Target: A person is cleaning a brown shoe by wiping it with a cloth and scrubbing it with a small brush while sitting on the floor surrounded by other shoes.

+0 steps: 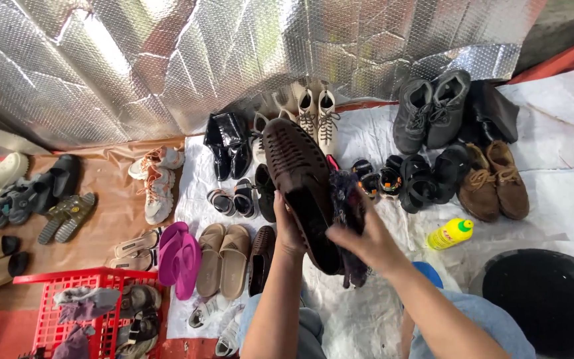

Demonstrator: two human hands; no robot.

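The person holds a dark brown woven shoe (303, 189) up in front of them, above the white sheet (373, 312) spread on the ground, in the middle of the scene. The left hand (288, 229) has its grip clamped on the shoe's near left edge, steadying it with the woven upper facing the camera, seemingly so the surface can be worked. The right hand (367, 242) has its grip closed on a dark purple cloth (347, 199) pressed against the shoe's right side, as if for wiping. Its likely partner, another brown woven shoe (262, 259), lies on the sheet just left of the left forearm. Pairs are laid out in rows around them: magenta flip-flops (181, 256), tan slides (224, 259), brown lace-up boots (494, 179) to the right. A yellow bottle (450, 233) lies near right beside a black tub (546, 299), within easy reach. A red basket (94, 312) sits near left
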